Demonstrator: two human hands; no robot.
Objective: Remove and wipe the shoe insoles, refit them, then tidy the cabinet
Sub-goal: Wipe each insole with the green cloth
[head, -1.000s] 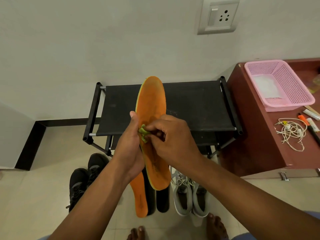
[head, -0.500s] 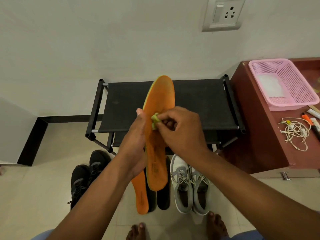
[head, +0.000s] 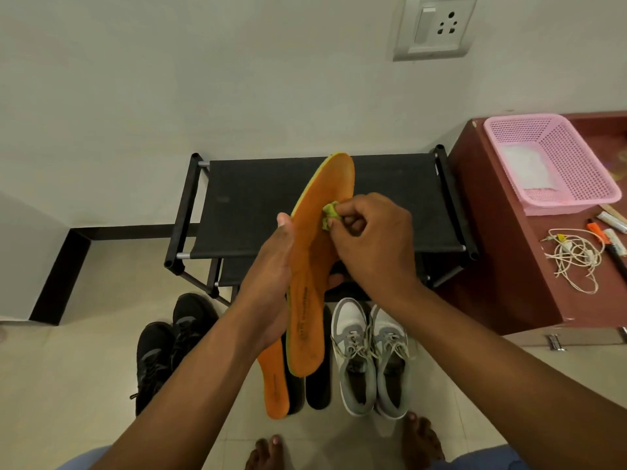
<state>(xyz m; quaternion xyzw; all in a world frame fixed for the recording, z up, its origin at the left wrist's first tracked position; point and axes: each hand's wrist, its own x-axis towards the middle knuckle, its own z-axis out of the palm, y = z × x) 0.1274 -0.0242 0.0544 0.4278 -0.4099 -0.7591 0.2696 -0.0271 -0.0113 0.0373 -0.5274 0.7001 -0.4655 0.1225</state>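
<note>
My left hand grips an orange insole by its middle and holds it upright above the floor. My right hand pinches a small crumpled green cloth and presses it against the insole's upper half. A second orange insole and two black insoles lie on the tiles below. A grey-and-white pair of sneakers stands to their right and a black pair to their left. Behind them is the black shoe rack.
A dark red cabinet stands to the right, carrying a pink basket, a tangled white cable and some pens. My bare feet are at the bottom edge. A wall socket is above.
My right hand has slid the green cloth up the insole, from its middle towards the toe end. The left hand keeps its hold. The view has shifted a little.
</note>
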